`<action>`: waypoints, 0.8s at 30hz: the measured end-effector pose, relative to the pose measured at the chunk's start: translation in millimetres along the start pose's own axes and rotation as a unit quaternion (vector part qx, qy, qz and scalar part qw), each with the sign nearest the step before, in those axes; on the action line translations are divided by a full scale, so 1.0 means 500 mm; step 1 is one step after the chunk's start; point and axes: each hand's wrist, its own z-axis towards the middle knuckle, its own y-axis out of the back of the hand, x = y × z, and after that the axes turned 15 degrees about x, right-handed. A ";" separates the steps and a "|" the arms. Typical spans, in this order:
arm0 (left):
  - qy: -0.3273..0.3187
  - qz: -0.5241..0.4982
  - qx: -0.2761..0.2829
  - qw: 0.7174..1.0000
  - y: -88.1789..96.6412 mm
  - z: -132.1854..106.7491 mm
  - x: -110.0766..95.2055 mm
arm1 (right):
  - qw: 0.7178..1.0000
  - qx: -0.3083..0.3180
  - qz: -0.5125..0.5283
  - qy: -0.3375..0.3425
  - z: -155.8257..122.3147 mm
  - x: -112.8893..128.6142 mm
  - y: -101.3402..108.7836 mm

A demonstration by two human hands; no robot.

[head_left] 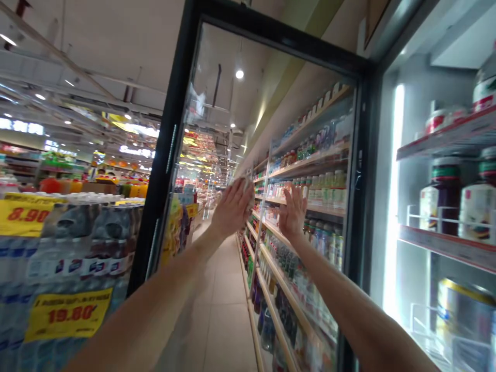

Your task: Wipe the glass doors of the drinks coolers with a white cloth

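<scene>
A black-framed glass fridge door (170, 155) stands swung open in front of me. My left hand (231, 209) is stretched out against the glass pane (217, 103), fingers together, pressing a pale crumpled cloth (250, 188) at its fingertips. Just to its right, my right hand (293, 211) lies flat on the same pane with the fingers spread and nothing in it. Both forearms reach up from the bottom of the view.
The lit fridge interior (391, 206) on the right holds shelves of bottles and jars (442, 199). Packs of water bottles (77, 232) with yellow price signs (65, 312) are stacked at left. Through the glass, a tiled aisle (222, 299) runs beside long drink shelves (306, 165).
</scene>
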 end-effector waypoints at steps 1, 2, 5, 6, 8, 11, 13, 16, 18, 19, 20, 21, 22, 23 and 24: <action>-0.018 0.000 0.006 1.000 -0.003 0.000 -0.009 | 0.999 0.002 0.015 0.029 0.000 0.017 0.003; -0.032 0.001 0.012 0.999 -0.006 -0.001 -0.017 | 0.997 0.009 0.040 0.068 0.001 0.040 0.005; -0.033 -0.003 0.016 0.999 -0.012 -0.013 -0.026 | 0.977 0.031 0.149 0.152 0.013 0.129 -0.004; -0.029 -0.005 0.015 0.999 -0.011 -0.023 -0.022 | 0.973 0.030 0.179 0.141 0.019 0.160 -0.011; -0.019 -0.010 0.016 1.000 -0.006 -0.053 -0.005 | 0.974 0.024 0.198 0.104 0.033 0.214 -0.029; -0.004 -0.012 0.009 1.000 0.003 -0.112 0.022 | 0.986 0.032 0.140 0.079 0.047 0.265 -0.056; 0.019 -0.001 -0.008 1.000 0.005 -0.141 0.031 | 0.993 0.044 0.077 0.076 0.049 0.270 -0.065; 0.073 0.022 -0.012 0.997 0.003 -0.155 0.027 | 0.993 0.068 -0.001 0.094 0.042 0.208 -0.051; 0.093 0.030 0.010 0.995 0.002 -0.150 0.018 | 0.996 0.071 -0.029 0.055 0.034 0.119 -0.021; 0.098 0.032 0.020 0.994 0.002 -0.147 0.014 | 0.997 0.061 -0.038 -0.006 0.031 0.069 -0.003; 0.101 0.036 0.028 0.994 0.002 -0.144 0.011 | 0.996 0.041 -0.041 -0.071 0.027 0.024 0.013; 0.103 0.040 0.034 0.993 0.001 -0.142 0.009 | 0.989 0.010 -0.040 -0.140 0.024 -0.013 0.024; 0.105 0.045 0.036 0.993 0.001 -0.142 0.008 | 0.980 -0.024 -0.039 -0.194 0.020 -0.035 0.030; 0.105 0.050 0.036 0.993 -0.001 -0.142 0.008 | 0.973 -0.044 -0.037 -0.223 0.016 -0.040 0.029; 0.105 0.054 0.033 0.992 -0.002 -0.142 0.009 | 0.973 -0.051 -0.036 -0.223 0.011 -0.030 0.022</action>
